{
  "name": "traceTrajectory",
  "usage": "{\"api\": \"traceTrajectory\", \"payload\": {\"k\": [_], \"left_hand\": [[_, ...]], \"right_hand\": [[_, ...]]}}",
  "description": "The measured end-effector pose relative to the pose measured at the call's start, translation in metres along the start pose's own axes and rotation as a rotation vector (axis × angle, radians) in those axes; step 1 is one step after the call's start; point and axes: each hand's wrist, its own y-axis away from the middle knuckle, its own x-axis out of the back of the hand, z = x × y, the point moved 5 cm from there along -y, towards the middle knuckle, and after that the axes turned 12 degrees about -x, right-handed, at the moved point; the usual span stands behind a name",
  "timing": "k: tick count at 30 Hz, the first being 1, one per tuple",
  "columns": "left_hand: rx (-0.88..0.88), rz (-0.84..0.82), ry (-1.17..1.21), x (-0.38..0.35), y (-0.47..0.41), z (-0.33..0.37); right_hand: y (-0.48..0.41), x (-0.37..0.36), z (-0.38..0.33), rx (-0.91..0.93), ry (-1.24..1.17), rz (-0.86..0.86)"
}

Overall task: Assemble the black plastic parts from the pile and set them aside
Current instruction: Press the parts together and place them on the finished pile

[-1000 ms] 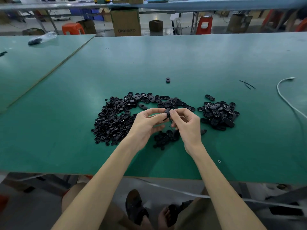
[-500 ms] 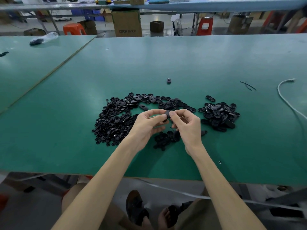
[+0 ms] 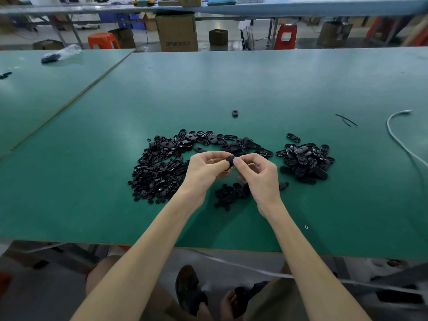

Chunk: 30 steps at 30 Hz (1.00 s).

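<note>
Right hand [image 3: 259,176] closer on rounded black part [image 3: 230,161]

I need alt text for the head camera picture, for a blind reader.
The left hand and right hand pinch one small black part above a green table. A big pile lies left of them, a smaller pile right.

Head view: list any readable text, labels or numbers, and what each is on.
"QTQR", as best it reads: front of the cardboard box beyond the green table; the marks after it are too blurred.
No other text is legible.
</note>
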Motion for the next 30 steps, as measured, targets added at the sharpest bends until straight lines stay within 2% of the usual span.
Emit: {"api": "traceTrajectory", "payload": {"k": [12, 18, 22, 26, 30], "left_hand": [[-0.004, -0.094, 0.074, 0.007, 0.003, -0.001], [-0.012, -0.055, 0.046, 0.007, 0.001, 0.001], [-0.056, -0.042, -0.051, 0.002, 0.0, 0.008], [-0.196, -0.002, -0.199, -0.011, -0.008, 0.026], [-0.313, -0.122, -0.387, -0.052, -0.016, 0.043]], "right_hand": [[0.0, 0.002, 0.0, 0.004, -0.017, 0.014], [0.001, 0.002, 0.0, -0.011, -0.022, -0.002], [0.002, 0.002, -0.001, -0.007, -0.048, 0.026], [0.0, 0.002, 0.001, -0.02, -0.05, 0.044], [-0.004, -0.002, 0.001, -0.034, 0.059, 0.012]]}}
